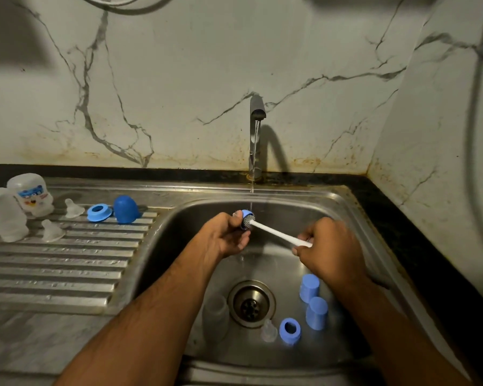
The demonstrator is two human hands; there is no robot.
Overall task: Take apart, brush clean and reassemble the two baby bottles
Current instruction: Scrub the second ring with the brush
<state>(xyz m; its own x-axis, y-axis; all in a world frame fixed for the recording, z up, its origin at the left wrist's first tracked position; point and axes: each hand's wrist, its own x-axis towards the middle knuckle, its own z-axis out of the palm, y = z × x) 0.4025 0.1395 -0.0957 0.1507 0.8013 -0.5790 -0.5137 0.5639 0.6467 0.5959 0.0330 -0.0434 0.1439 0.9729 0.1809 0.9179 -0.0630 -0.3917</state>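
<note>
Blue bottle collar [246, 215] held over the sink basin [346, 207], just under the tap [257, 112], water stream running onto it. Left hand [226, 235]: grip clamped on the collar, fingers curled round its rim. Brush head [248, 220] sits inside the collar opening. Right hand [329, 249]: grip pinched on the far end of the white bottle brush handle [279, 234]; hand slightly blurred.

In the basin, around the drain [251, 303]:
- right of drain: two blue caps [309, 288] [317, 313], one just below the other, open ends down.
- below right of drain: second blue collar [290, 330], beside it a clear teat [268, 331].
- left of drain: clear bottle body [215, 310], dim; cannot tell whether upright or inverted.

On the ribbed drainboard [67, 263], left of the basin:
- blue dome cap [125, 209] touching a blue collar ring [98, 212].
- two clear teats [73, 208] [52, 231].
- far left: printed bottle [31, 195] and a frosted bottle [2, 214], both inverted, just beside each other.

Marble-pattern wall [179, 79] behind the tap, stained along the base.
</note>
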